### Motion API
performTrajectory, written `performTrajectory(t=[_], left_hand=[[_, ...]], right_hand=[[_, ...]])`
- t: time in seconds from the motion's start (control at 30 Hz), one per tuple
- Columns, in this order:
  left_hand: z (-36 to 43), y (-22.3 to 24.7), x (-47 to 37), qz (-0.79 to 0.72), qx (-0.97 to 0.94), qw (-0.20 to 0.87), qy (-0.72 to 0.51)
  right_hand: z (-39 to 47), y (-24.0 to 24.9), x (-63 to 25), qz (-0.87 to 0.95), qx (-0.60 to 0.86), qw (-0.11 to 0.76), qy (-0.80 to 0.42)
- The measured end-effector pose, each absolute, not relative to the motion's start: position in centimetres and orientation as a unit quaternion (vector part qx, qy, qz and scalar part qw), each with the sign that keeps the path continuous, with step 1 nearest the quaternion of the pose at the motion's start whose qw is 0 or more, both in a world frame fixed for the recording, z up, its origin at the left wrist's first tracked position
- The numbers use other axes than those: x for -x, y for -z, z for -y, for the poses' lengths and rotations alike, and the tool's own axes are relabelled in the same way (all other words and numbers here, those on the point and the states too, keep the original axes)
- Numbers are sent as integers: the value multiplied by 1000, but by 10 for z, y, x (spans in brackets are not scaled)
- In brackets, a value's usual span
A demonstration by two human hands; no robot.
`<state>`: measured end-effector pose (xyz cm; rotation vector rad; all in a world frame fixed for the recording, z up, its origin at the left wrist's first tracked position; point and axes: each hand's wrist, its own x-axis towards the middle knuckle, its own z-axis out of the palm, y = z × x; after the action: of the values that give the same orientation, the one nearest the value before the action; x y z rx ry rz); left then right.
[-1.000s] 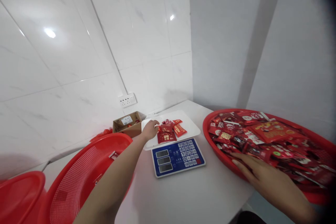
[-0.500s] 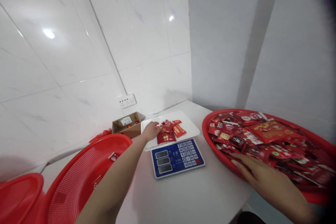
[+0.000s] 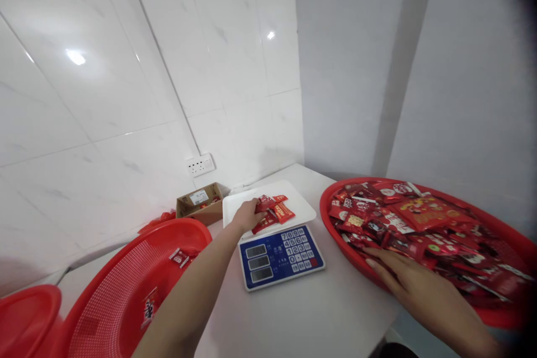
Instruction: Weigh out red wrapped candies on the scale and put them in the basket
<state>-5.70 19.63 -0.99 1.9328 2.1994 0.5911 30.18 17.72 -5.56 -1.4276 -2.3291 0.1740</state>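
Observation:
My left hand [image 3: 247, 216] is over the white weighing pan [image 3: 297, 201] of a digital scale, its fingers closed on a red snack packet [image 3: 265, 203]. Beside and under that packet lie a few more, among them an orange-red packet [image 3: 285, 212]. The scale's blue keypad panel [image 3: 279, 257] faces me. My right hand [image 3: 413, 282] lies with fingers stretched out on the near rim of a large red basket [image 3: 329, 224]. That basket is heaped with red snack packets, including a big red and gold bag [image 3: 434, 211].
Left of the scale stands a red perforated basket [image 3: 104, 291] with a few packets inside. Another red basket [image 3: 29, 319] is at the far left. An open cardboard box [image 3: 199, 204] sits by the wall, under a socket [image 3: 200, 165]. A grey wall [image 3: 344, 67] borders the right side.
My left hand has closed on a red packet and lifted its edge, covering part of those below. My right hand stays at the basket rim. The view has shifted slightly.

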Motion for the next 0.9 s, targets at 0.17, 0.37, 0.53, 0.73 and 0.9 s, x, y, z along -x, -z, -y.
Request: performTrajectory(t=[0.17,0.37,0.53,0.73,0.9], left_hand=[[-190,-8,54,-740,-613,48,-273],[-177,-53,49,-724,-557,29,-405],[-166,-74,44,-624,-504,181,-569],[-156,-65,27,-608,-499,263,-559],[-125,-36,-41,-642,-668,178,-331]], right_hand=[[-177,55,-302,830,517,197,-70],[-174,51,-301,832,508,212,-67],[-176,56,-301,828,509,228,-62],[-178,58,-303,822,509,236,-96],[-168,57,-301,787,461,371,-177]])
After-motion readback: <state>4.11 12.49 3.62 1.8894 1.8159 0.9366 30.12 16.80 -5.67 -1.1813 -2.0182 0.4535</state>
